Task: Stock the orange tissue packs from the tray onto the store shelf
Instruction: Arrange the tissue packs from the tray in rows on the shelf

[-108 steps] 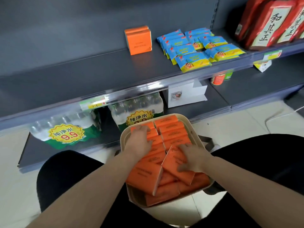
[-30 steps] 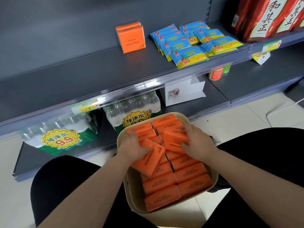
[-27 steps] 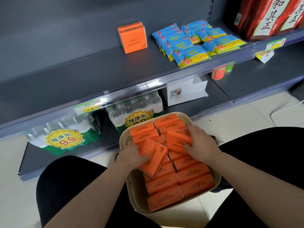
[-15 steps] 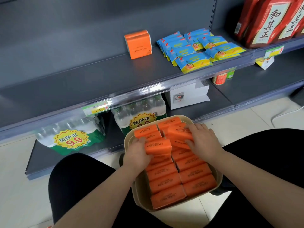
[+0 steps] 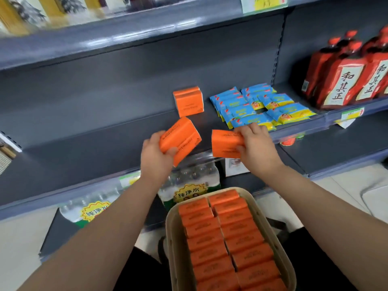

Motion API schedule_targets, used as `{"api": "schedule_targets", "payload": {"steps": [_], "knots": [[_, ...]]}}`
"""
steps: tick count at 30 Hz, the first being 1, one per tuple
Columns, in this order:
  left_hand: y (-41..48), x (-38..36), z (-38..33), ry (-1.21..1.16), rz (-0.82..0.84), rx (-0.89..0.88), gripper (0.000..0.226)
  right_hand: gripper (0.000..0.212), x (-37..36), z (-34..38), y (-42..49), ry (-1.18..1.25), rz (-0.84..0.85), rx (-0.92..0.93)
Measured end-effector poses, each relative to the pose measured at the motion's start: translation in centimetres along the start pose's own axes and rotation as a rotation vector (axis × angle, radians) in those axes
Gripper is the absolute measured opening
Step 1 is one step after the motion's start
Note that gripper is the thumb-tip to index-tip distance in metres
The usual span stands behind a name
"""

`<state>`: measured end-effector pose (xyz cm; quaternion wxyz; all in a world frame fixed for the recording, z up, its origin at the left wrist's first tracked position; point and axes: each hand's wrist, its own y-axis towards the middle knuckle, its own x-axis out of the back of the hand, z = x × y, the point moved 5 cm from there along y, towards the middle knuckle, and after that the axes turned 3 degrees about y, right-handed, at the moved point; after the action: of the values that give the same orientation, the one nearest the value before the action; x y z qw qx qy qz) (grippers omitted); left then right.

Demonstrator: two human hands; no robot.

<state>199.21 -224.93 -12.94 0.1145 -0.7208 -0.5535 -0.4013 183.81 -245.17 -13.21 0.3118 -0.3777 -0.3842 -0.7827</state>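
Lifting orange tissue packs in both hands to the shelf

Your left hand grips a tilted bundle of orange tissue packs. Your thumb is curled over the near face and your fingers are wrapped behind. A seam runs along its length, so it looks like two packs held together. You hold it in the air over the shelf's front edge, near the middle of the shelf.

Your right hand pinches a second orange pack by its right end, with your fingers curled over the top and your thumb underneath. You cannot tell whether it is one pack or two. It hangs level at the shelf's front edge, just beside the tilted bundle but apart from it.

Toward the back edge of the shelf, the stocked packs stand upright together. Just to their right, blue snack packets lie in rows that reach the front edge. Red bottles stand on the next shelf section, at the right.

Low between your forearms sits the beige tray. The tray packs fill it in two rows, lying side by side. Shrink-wrapped water bottles with yellow labels stand on the bottom shelf, under the front edge and behind the tray's far rim.
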Motion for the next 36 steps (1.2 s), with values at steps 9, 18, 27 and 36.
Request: {"api": "schedule_targets", "payload": {"steps": [9, 18, 27, 36], "knots": [[9.9, -3.6, 0.9, 0.211, 0.111, 0.057, 0.044, 0.046, -1.6, 1.0, 7.8, -0.149, 0.051, 0.101], [17.5, -10.4, -1.0, 0.191, 0.18, -0.111, 0.051, 0.053, -5.9, -0.6, 13.3, -0.059, 0.208, 0.137], [22.8, -12.2, -1.5, 0.331, 0.088, -0.232, 0.052, 0.049, -8.2, -1.0, 16.4, 0.026, 0.185, 0.171], [23.6, -10.8, -0.6, 0.049, 0.012, -0.108, 0.061, 0.056, -9.8, 0.2, 18.9, 0.019, 0.206, 0.17]]}}
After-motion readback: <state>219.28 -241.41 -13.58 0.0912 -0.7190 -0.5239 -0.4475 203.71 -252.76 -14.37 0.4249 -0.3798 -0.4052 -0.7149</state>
